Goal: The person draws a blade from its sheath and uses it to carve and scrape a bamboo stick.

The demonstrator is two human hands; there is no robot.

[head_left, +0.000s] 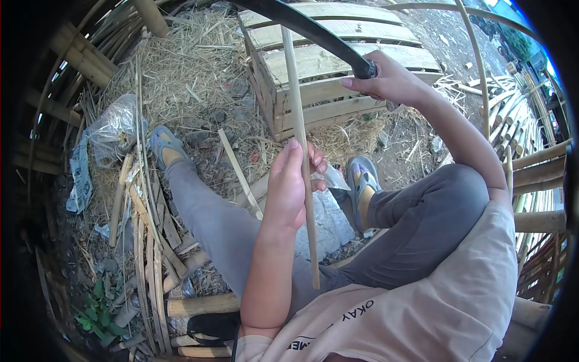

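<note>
My left hand is closed around a long, narrow bamboo strip, which stands nearly upright in front of me. The strip's lower end comes down near my lap, and its upper end passes behind a dark machete blade. My right hand grips that machete by its handle, above the wooden slatted crate. From the handle the blade runs toward the upper left. Whether blade and strip touch I cannot tell. Below my left hand, between my legs, lies a pale stone block.
Another bamboo strip slants beside my left leg. Shavings cover the ground left of the crate. A clear plastic bag and bamboo pieces lie at the left. Cut bamboo poles are piled at the right.
</note>
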